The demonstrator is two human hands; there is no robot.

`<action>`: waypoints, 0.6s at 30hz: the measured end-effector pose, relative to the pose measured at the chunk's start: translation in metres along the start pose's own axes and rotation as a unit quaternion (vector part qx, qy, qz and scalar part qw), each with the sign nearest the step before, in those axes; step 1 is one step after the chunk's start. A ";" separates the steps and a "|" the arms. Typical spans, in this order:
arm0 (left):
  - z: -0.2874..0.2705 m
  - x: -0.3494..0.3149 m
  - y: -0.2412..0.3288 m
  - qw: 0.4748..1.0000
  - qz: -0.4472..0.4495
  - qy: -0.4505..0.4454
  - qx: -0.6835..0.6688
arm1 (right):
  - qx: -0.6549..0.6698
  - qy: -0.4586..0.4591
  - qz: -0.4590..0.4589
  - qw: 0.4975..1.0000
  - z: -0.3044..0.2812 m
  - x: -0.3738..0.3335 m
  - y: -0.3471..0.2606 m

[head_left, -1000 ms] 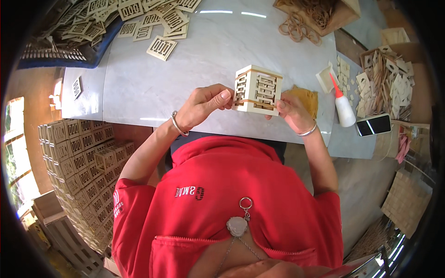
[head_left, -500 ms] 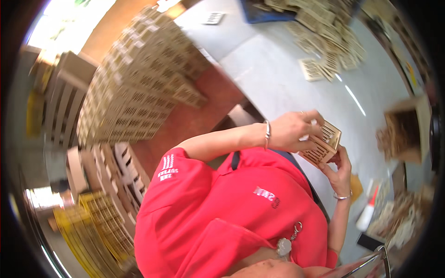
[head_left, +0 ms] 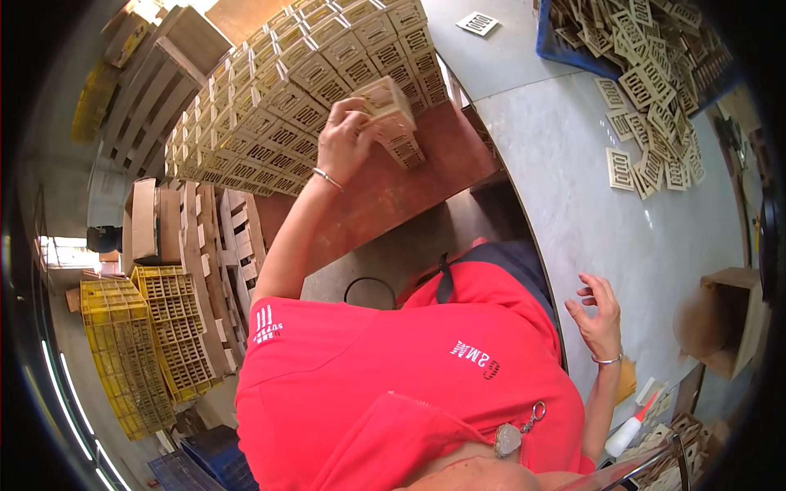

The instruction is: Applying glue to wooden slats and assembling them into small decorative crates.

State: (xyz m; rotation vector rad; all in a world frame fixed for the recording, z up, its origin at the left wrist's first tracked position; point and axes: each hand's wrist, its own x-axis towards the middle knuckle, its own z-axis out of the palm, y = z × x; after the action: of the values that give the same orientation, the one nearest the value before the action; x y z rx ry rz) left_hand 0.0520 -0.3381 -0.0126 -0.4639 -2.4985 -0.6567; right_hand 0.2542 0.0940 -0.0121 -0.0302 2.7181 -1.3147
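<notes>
My left hand (head_left: pixel 344 143) is closed on a small slotted wooden box (head_left: pixel 391 102), holding it at the near right side of a tall stack of similar boxes (head_left: pixel 278 106). Part of another slotted box (head_left: pixel 405 153) shows just below the held one. Whether the held box touches the stack, I cannot tell. Over the pale grey table (head_left: pixel 540 155), my right hand (head_left: pixel 600 315) is open and empty, its fingers spread and slightly curled. Below that hand lies a white glue bottle with a red tip (head_left: pixel 626 434).
A loose pile of slotted wooden panels (head_left: pixel 647 123) spills from a blue crate (head_left: pixel 565 57). The stack rests on a reddish-brown board (head_left: pixel 368 204). At right stands an open box (head_left: pixel 737 282). Yellow crates (head_left: pixel 123 352) and wooden pallets (head_left: pixel 205 278) stand at left.
My left hand has carried the slotted box from above the table leftward to the stack. My right hand has let go of it and opened. The view has shifted too.
</notes>
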 end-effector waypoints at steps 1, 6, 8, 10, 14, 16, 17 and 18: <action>0.001 0.000 -0.013 1.000 -0.004 -0.004 0.022 | 0.002 0.001 0.003 1.000 0.000 -0.003 0.003; 0.017 0.006 -0.038 0.998 -0.011 -0.015 0.062 | 0.013 0.028 0.073 0.997 -0.001 -0.020 0.016; 0.022 0.006 -0.040 0.998 -0.039 -0.020 0.054 | 0.014 0.031 0.079 0.996 0.001 -0.027 0.020; 0.027 0.007 -0.041 0.997 -0.041 -0.025 0.053 | 0.018 0.031 0.085 0.996 0.001 -0.028 0.022; 0.034 0.004 -0.045 0.996 -0.059 -0.037 0.050 | 0.022 0.021 0.091 0.995 0.003 -0.028 0.025; 0.032 0.003 -0.044 0.996 -0.063 -0.034 0.048 | 0.020 0.018 0.087 0.996 0.003 -0.028 0.024; 0.032 0.003 -0.044 0.996 -0.068 -0.031 0.046 | 0.024 0.016 0.087 0.996 0.003 -0.028 0.024; 0.032 0.002 -0.044 0.996 -0.067 -0.031 0.047 | 0.028 0.014 0.088 0.996 0.003 -0.028 0.025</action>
State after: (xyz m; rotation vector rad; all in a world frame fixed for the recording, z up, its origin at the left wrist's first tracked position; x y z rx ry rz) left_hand 0.0187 -0.3567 -0.0508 -0.2878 -2.6235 -0.5812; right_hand 0.2827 0.1091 -0.0302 0.2279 2.6338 -1.3481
